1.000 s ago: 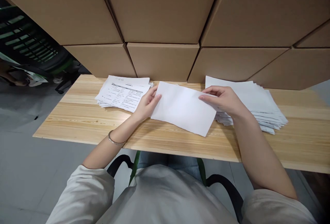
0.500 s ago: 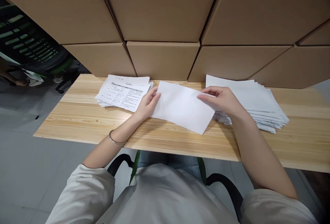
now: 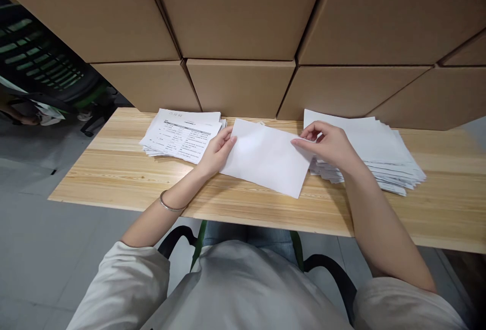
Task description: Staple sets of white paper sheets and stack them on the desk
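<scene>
A blank white sheet of paper (image 3: pixel 268 158) is held slightly tilted over the wooden table, between both hands. My left hand (image 3: pixel 218 153) grips its left edge, thumb on top and fingers behind. On the right, my right hand (image 3: pixel 328 142) pinches the upper right corner between thumb and fingers. Left of the sheet lies a stack of printed papers (image 3: pixel 180 135), with text and a table on its top page. A taller, uneven stack of white papers (image 3: pixel 364 140), blank side up, lies partly behind my right hand.
Large cardboard boxes (image 3: pixel 241 89) are piled along the back of the wooden table (image 3: pixel 110 168). A dark chair (image 3: pixel 45 62) and part of another person (image 3: pixel 23 115) are at far left. Chair armrests (image 3: pixel 332 274) flank my lap below the table's front edge.
The fingers of my right hand have lifted and curled a little at the sheet's corner, and its right side has shifted slightly left. My left hand stays nearly still.
</scene>
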`<action>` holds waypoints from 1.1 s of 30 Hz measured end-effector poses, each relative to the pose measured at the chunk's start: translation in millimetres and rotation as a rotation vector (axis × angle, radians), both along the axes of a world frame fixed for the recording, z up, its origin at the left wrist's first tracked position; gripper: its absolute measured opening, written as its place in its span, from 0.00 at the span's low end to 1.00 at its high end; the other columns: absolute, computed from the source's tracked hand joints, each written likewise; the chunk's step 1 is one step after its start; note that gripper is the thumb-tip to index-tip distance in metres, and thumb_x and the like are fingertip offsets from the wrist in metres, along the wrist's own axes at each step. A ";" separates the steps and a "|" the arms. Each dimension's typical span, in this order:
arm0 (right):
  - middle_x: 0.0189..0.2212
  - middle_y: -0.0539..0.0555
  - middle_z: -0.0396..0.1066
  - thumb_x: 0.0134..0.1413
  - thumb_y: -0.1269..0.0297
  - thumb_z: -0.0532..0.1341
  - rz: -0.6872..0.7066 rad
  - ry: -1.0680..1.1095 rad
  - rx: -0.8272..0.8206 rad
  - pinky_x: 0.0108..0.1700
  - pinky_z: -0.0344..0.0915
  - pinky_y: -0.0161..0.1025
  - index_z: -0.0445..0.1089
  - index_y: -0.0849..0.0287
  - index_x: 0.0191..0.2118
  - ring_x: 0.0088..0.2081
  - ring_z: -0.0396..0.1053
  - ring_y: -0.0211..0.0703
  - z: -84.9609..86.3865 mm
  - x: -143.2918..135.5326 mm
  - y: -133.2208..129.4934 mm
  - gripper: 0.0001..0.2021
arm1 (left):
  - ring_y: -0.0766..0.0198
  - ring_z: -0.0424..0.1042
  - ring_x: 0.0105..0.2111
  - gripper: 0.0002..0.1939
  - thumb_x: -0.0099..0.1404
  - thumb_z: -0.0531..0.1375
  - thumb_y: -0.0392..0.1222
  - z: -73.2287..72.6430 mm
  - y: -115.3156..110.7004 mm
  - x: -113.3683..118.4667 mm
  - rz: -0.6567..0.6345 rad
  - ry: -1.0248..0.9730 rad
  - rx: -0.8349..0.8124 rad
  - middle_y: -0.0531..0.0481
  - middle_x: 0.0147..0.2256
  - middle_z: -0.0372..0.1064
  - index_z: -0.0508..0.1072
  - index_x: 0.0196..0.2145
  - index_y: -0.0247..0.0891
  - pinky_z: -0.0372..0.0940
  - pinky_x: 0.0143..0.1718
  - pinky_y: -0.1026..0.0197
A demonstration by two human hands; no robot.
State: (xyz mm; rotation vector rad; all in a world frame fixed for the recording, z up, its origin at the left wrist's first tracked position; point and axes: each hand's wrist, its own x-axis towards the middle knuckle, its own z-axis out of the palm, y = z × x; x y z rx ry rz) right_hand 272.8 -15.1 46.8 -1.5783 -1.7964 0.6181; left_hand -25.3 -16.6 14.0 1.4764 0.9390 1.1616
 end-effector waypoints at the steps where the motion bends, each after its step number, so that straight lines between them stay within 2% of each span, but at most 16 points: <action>1: 0.38 0.55 0.74 0.43 0.50 0.70 0.006 -0.037 0.050 0.42 0.66 0.45 0.74 0.56 0.36 0.40 0.70 0.49 -1.1 0.7 1.1 0.17 | 0.57 0.73 0.50 0.22 0.67 0.59 0.51 -0.2 0.4 -0.2 -0.005 -0.008 -0.002 0.42 0.52 0.73 0.69 0.54 0.38 0.65 0.54 0.55; 3: 0.48 0.56 0.72 0.45 0.49 0.68 0.051 -0.038 0.052 0.47 0.66 0.48 0.73 0.54 0.47 0.48 0.68 0.52 -1.5 0.7 2.0 0.23 | 0.57 0.72 0.51 0.22 0.66 0.60 0.52 0.0 0.9 -0.2 -0.011 -0.022 -0.012 0.42 0.53 0.73 0.70 0.53 0.38 0.65 0.54 0.55; 5: 0.51 0.55 0.72 0.51 0.47 0.65 0.117 0.049 -0.074 0.48 0.66 0.47 0.71 0.51 0.52 0.49 0.69 0.51 0.3 -0.5 1.3 0.24 | 0.57 0.72 0.51 0.22 0.65 0.61 0.52 1.5 1.3 0.5 -0.016 -0.051 -0.039 0.43 0.52 0.73 0.70 0.52 0.38 0.65 0.53 0.57; 8: 0.38 0.55 0.76 0.55 0.43 0.61 0.178 0.169 -0.342 0.36 0.66 0.41 0.76 0.55 0.41 0.37 0.71 0.47 5.1 -1.2 -1.5 0.20 | 0.59 0.74 0.46 0.22 0.63 0.63 0.51 6.2 2.1 0.9 -0.012 -0.121 -0.127 0.44 0.49 0.75 0.71 0.51 0.38 0.67 0.47 0.59; 10: 0.26 0.53 0.72 0.53 0.41 0.62 0.180 0.170 -0.477 0.26 0.61 0.38 0.76 0.58 0.32 0.26 0.66 0.41 8.1 -0.7 -3.6 0.22 | 0.61 0.75 0.40 0.20 0.61 0.63 0.48 10.2 2.8 -1.1 0.000 -0.111 -0.252 0.46 0.44 0.76 0.71 0.49 0.37 0.68 0.41 0.61; 13: 0.19 0.49 0.64 0.47 0.40 0.65 0.239 0.091 -0.633 0.19 0.54 0.35 0.75 0.59 0.29 0.19 0.58 0.35 10.0 -2.3 -6.2 0.22 | 0.63 0.73 0.29 0.13 0.59 0.63 0.44 14.7 3.5 -7.8 0.017 0.128 -0.458 0.49 0.33 0.76 0.73 0.39 0.36 0.65 0.30 0.63; 14: 0.18 0.48 0.63 0.46 0.40 0.66 0.275 0.057 -0.677 0.18 0.53 0.34 0.75 0.59 0.28 0.18 0.58 0.34 9.8 -4.2 -7.1 0.22 | 0.64 0.71 0.27 0.10 0.58 0.63 0.44 15.2 3.7 -10.3 0.013 0.249 -0.489 0.50 0.29 0.74 0.73 0.36 0.36 0.63 0.28 0.64; 16: 0.18 0.48 0.63 0.45 0.41 0.67 0.338 0.004 -0.722 0.18 0.55 0.33 0.74 0.58 0.26 0.18 0.59 0.34 8.1 -10.0 -8.7 0.22 | 0.64 0.68 0.24 0.07 0.58 0.61 0.43 13.7 4.0 -14.4 0.006 0.477 -0.444 0.52 0.25 0.71 0.73 0.32 0.37 0.60 0.24 0.64; 18: 0.19 0.49 0.65 0.45 0.42 0.67 0.375 -0.015 -0.712 0.19 0.59 0.33 0.74 0.58 0.24 0.19 0.62 0.35 5.7 -16.7 -9.9 0.20 | 0.63 0.67 0.24 0.07 0.59 0.60 0.42 9.2 4.7 -16.4 0.036 0.644 -0.312 0.52 0.24 0.69 0.74 0.33 0.37 0.60 0.25 0.62; 21: 0.20 0.50 0.68 0.46 0.44 0.66 0.376 -0.026 -0.689 0.20 0.64 0.34 0.74 0.57 0.23 0.20 0.64 0.37 2.4 -22.7 -9.8 0.19 | 0.60 0.68 0.26 0.15 0.60 0.58 0.40 0.1 6.1 -15.9 0.127 0.783 -0.160 0.50 0.26 0.70 0.74 0.44 0.35 0.62 0.31 0.59; 24: 0.19 0.50 0.69 0.47 0.45 0.65 0.339 -0.049 -0.679 0.19 0.64 0.34 0.75 0.57 0.25 0.19 0.65 0.38 0.5 -20.9 -8.0 0.18 | 0.58 0.70 0.30 0.21 0.62 0.56 0.39 -5.8 6.6 -13.8 0.146 0.816 -0.127 0.48 0.29 0.71 0.71 0.53 0.32 0.64 0.36 0.57; 28: 0.20 0.51 0.70 0.51 0.46 0.62 0.337 -0.116 -0.614 0.21 0.63 0.35 0.74 0.57 0.24 0.20 0.67 0.40 -0.4 -16.9 -10.3 0.18 | 0.56 0.71 0.33 0.23 0.65 0.55 0.39 -7.6 6.5 -9.8 0.133 0.813 -0.134 0.47 0.30 0.71 0.70 0.56 0.31 0.66 0.39 0.55; 31: 0.26 0.54 0.75 0.56 0.53 0.58 0.231 -0.399 -0.370 0.28 0.66 0.40 0.74 0.55 0.27 0.27 0.71 0.46 1.0 -25.0 -16.7 0.15 | 0.53 0.72 0.35 0.22 0.66 0.54 0.39 -8.8 6.5 -5.8 0.146 0.810 -0.108 0.45 0.32 0.73 0.71 0.55 0.32 0.66 0.42 0.53; 33: 0.34 0.59 0.77 0.59 0.60 0.55 0.155 -0.571 -0.136 0.36 0.69 0.46 0.76 0.57 0.34 0.37 0.74 0.54 1.7 -36.2 -18.5 0.13 | 0.52 0.74 0.39 0.22 0.66 0.54 0.39 -10.2 6.9 -3.2 0.155 0.805 -0.090 0.43 0.35 0.75 0.72 0.56 0.32 0.66 0.47 0.52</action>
